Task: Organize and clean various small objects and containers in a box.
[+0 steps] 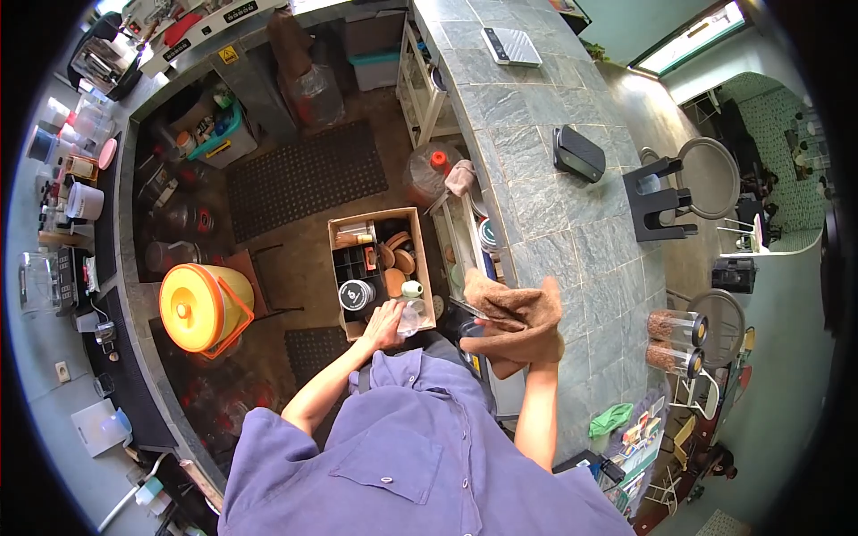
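My left hand (pixel 384 325) reaches to the near end of an open wooden box (pixel 375 214). Its fingers and thumb are around a clear cup (pixel 410 320), partly hidden by the hand. A brown cloth (pixel 519 315) is bunched in my right hand (pixel 481 323), covering most of it; a few fingertips show. A thin metal piece (pixel 469 308) sticks out of the cloth to the left, too small to identify. Inside the box are a dark-lidded canister (pixel 356 294), a small pale green object (pixel 411 289), several round wooden pieces (pixel 403 261) and a bamboo whisk (pixel 353 238).
A stone-tiled counter (pixel 556 228) runs along my right, bearing a scale (pixel 511 47), a black device (pixel 579 154) and two bean jars (pixel 677 328). A yellow cooler with an orange lid (pixel 194 308) stands left. White shelving (pixel 429 100) lies under the counter; a rubber mat (pixel 308 177) covers floor ahead.
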{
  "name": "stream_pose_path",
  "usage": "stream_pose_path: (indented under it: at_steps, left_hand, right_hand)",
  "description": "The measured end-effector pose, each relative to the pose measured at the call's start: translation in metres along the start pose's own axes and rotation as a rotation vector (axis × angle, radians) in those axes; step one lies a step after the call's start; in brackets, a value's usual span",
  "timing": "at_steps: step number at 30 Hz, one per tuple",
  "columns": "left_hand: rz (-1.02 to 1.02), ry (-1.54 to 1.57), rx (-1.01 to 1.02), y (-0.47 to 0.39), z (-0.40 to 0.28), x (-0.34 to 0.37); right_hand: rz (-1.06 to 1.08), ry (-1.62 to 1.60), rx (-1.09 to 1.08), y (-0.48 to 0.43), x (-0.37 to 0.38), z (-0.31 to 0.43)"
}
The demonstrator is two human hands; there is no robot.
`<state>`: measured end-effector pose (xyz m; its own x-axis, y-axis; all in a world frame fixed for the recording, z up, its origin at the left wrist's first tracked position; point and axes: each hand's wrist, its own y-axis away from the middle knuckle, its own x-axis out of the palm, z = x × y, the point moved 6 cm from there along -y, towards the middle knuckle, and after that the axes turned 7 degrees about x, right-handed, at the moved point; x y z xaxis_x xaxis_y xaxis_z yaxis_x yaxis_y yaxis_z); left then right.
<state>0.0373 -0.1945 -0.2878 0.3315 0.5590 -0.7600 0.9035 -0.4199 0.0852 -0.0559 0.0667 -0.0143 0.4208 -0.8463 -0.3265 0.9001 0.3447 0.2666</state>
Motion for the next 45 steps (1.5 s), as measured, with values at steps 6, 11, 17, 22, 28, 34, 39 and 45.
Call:
stream_pose_path:
  at_steps: [6, 11, 17, 22, 28, 34, 39, 45]
  left_hand:
    - [-0.008, 0.599, -0.098, -0.005, -0.064, -0.125]
    - [0.234, 0.825, -0.055, -0.004, -0.124, -0.241]
    - [-0.081, 1.444, -0.121, -0.012, -0.119, -0.298]
    - [-0.075, 1.075, -0.025, -0.009, -0.133, -0.342]
    - [-0.306, 0.87, -0.045, -0.022, -0.153, -0.38]
    - [-0.134, 0.361, 0.273, -0.04, -0.181, -0.408]
    - [-0.54, 0.163, 0.853, -0.022, -0.197, -0.427]
    - [0.066, 0.401, -0.041, -0.06, -0.159, -0.394]
  right_hand:
    - [-0.109, 1.112, -0.169, 0.009, 0.054, 0.008]
    - [-0.123, 0.922, -0.289, 0.0, 0.086, 0.072]
    - [-0.14, 0.655, -0.453, 0.032, 0.121, 0.135]
    - [-0.113, 0.438, -0.606, 0.014, 0.135, 0.206]
    - [0.118, 0.395, -0.332, -0.001, 0.149, 0.176]
    - [0.222, 0.044, -0.334, -0.011, 0.15, 0.147]
    - [-0.007, 0.428, -0.126, 0.0, 0.146, 0.162]
    - [0.407, 0.444, -0.453, -0.006, 0.175, 0.175]
